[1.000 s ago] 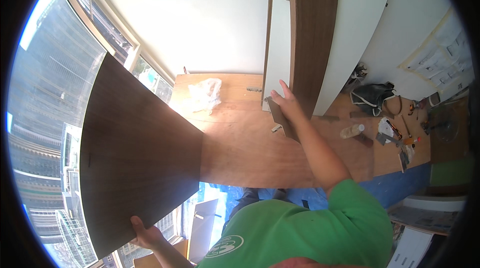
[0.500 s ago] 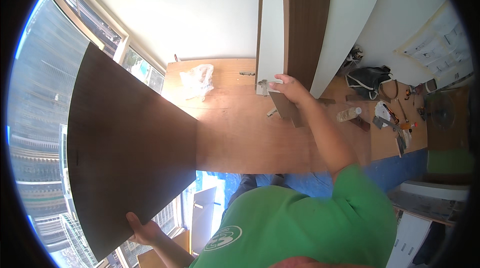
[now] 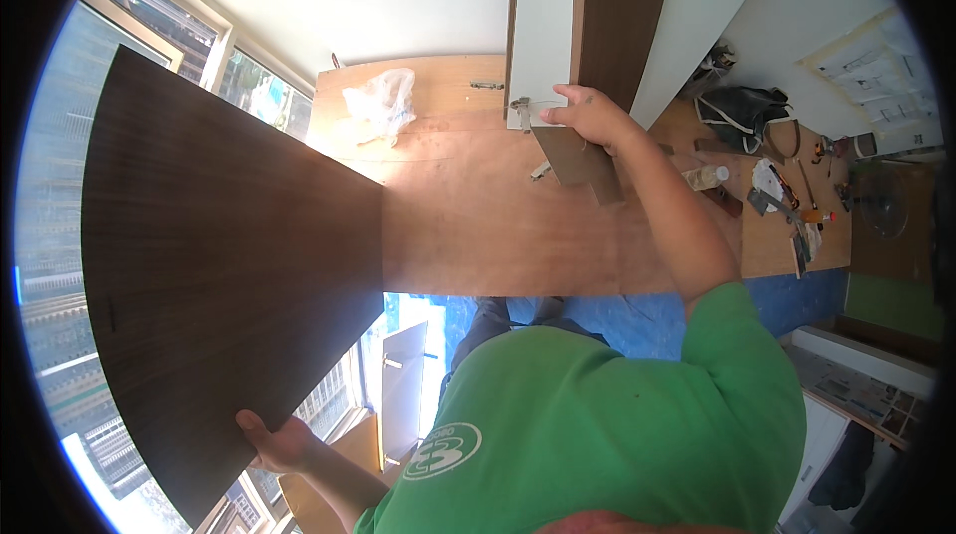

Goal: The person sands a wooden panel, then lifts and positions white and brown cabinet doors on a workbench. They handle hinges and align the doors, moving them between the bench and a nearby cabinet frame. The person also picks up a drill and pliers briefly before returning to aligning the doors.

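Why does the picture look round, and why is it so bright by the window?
In the head view, the fisheye lens bends straight edges, so the dark wood board looks fan-shaped and black corners ring the picture. Daylight from the windows washes out the wall and puts glare on the plywood table near the plastic bag. The green shirt looks sharp.

- Single head-worn fisheye view, looking down past the person's green shirt (image 3: pixel 597 424).
- Close range: dark panel (image 3: pixel 219 265) fills left half; plywood worktop (image 3: pixel 478 225) centre.
- Rim edges bend.
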The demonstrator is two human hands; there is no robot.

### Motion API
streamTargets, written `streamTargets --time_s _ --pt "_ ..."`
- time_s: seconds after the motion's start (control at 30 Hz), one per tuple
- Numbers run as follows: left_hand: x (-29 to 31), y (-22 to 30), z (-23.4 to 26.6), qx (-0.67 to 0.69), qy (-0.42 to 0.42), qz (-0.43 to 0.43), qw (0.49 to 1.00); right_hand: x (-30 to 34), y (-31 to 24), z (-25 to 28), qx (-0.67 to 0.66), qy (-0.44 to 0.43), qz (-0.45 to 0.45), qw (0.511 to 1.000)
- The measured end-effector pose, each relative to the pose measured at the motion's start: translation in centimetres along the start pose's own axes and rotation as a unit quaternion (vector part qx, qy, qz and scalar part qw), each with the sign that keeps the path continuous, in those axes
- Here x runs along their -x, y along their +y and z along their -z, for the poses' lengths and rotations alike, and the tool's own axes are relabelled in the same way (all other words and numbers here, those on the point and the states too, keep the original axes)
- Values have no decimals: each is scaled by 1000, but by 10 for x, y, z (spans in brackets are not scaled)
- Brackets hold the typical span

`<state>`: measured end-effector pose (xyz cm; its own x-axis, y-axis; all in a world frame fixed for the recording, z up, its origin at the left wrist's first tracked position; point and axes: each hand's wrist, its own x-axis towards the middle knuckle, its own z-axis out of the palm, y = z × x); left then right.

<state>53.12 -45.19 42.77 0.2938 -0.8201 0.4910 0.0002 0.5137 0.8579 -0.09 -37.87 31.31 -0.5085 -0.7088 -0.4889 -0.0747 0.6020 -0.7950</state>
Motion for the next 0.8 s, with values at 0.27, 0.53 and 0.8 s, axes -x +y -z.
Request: streamTargets --time_s 0.27,0.53,0.8 --pt "-1 0 -1 28 -18 -12 999 0 -11 9 14 -18 -10 1000" --pt "1 0 0 27 20 -10 999 -2 -23 17 38 -44 -31 998" --pt "2 6 -5 33 -1 -27 999 19 -39 26 39 -66 -8 997"
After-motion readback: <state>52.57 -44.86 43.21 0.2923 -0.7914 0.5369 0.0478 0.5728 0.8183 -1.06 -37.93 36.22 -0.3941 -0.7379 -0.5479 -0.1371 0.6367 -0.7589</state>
